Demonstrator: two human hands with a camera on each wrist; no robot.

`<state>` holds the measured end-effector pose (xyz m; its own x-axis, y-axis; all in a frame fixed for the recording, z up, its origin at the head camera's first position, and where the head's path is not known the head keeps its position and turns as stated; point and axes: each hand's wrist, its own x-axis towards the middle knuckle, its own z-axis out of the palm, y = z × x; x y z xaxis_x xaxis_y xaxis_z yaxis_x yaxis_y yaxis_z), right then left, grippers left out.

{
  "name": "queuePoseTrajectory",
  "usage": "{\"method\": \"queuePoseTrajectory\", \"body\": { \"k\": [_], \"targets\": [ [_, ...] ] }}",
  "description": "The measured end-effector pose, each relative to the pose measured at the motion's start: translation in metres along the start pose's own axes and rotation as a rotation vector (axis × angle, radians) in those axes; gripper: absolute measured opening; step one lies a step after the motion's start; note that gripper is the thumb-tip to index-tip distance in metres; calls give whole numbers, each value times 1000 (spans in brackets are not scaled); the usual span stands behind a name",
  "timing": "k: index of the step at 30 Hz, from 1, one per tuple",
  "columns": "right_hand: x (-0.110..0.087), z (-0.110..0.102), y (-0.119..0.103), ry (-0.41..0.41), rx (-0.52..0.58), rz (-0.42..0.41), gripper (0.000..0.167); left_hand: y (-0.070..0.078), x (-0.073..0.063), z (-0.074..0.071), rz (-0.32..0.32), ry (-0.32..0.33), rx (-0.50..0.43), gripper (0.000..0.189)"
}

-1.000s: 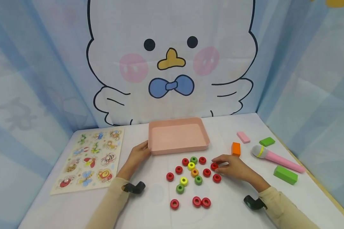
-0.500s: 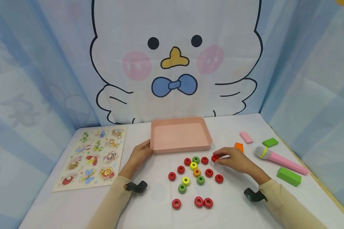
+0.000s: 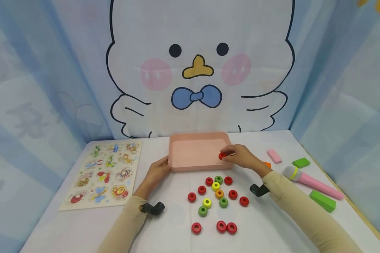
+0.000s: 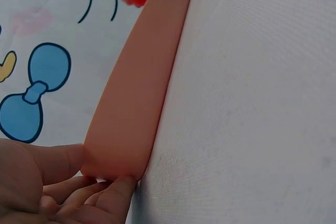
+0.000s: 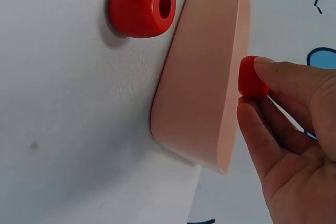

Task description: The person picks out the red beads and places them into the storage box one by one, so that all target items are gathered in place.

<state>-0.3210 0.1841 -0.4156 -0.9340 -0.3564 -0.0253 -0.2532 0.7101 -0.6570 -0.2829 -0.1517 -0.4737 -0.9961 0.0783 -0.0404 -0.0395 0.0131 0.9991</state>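
My right hand (image 3: pixel 240 156) pinches a red bead (image 5: pixel 253 77) between thumb and fingers at the right end of the pink tray (image 3: pixel 199 168). In the head view the bead overlaps the inside of the tray; the right wrist view has it by the rim. My left hand (image 3: pixel 156 175) holds the tray's left end, thumb at the rim and fingertips against the wall, as the left wrist view shows. In front of the tray lie several loose beads: red (image 3: pixel 232 194), green (image 3: pixel 223 202), yellow (image 3: pixel 207 202) and one orange (image 3: pixel 219 193).
On the left lies a board of insect pictures (image 3: pixel 99 175). To the right are a pink toy microphone (image 3: pixel 318 185), green blocks (image 3: pixel 323 201), a pink block (image 3: pixel 274 156) and an orange block (image 3: pixel 267 164), partly hidden by my right arm. A printed curtain (image 3: pixel 196 119) stands behind.
My right hand has picked up the red bead from the table's right side and carried it up and left to the tray. My left hand keeps its place on the tray.
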Motion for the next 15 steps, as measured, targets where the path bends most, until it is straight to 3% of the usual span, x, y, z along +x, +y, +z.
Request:
{"method": "queuePoseTrajectory", "body": {
  "k": [7,15],
  "targets": [
    [38,14,8,-45,-105,3,33,-3,0,3,-4,19,-8,52],
    [54,19,9,-91,-134,57,30,-3,3,0,-23,17,-15,52]
  ]
}}
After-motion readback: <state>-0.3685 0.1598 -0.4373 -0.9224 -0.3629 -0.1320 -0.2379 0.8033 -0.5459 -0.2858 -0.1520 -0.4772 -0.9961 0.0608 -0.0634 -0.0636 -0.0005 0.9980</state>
